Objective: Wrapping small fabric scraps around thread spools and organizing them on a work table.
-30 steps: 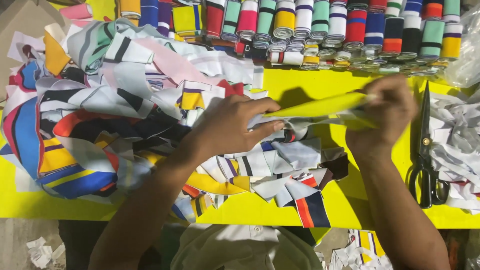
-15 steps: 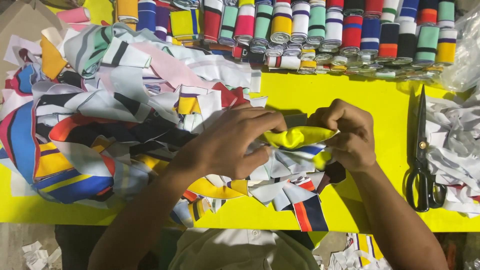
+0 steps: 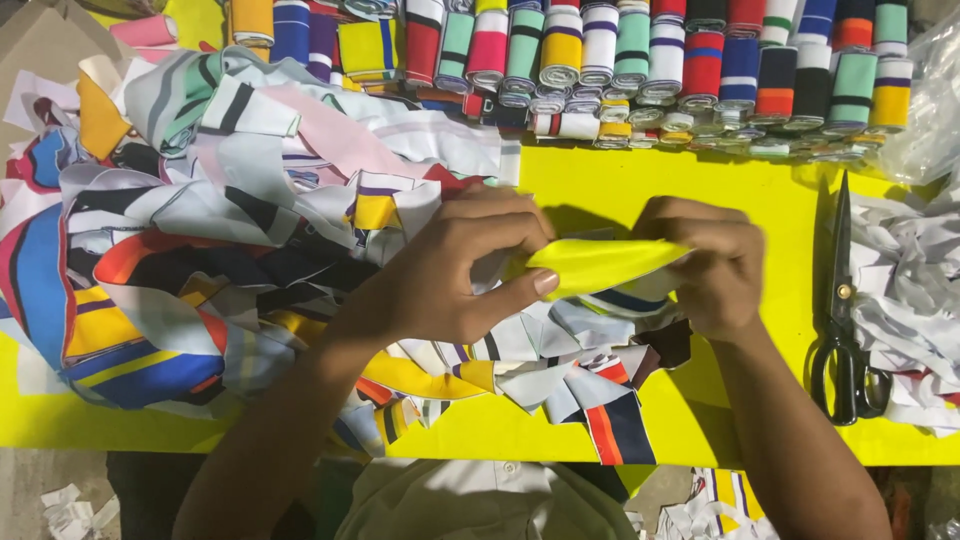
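Two hands meet over one yellow fabric strip point(image 3: 598, 265), held just above the yellow table point(image 3: 770, 200). Left hand point(image 3: 470, 270): curled closed, thumb under and fingers over the strip's near end, pinching it flat; this grip seems meant to keep the piece folded along its length. Right hand point(image 3: 715, 265): likewise closed, fingers wrapped round the far end, so the strip spans between both hands, taut and roughly level, tapering to a point toward the right hand. Beneath and toward the body from both hands: a loose scatter of cut fabric pieces point(image 3: 560, 370), white, navy, red and yellow, overlapping one another and reaching the table's near edge. Outward from the left hand: a large heap of striped fabric offcuts point(image 3: 200, 240), touching the left wrist and leaving no free surface on that side. Beyond both hands, along the far edge: a row of rolled striped ribbing point(image 3: 640, 55), packed side by side. Outward from the right hand: bare table, the only open room, then black scissors point(image 3: 842, 310) lying closed, blades pointing away, apart from the hand. Past the scissors: crumpled white scraps point(image 3: 915, 290) at the table's end.
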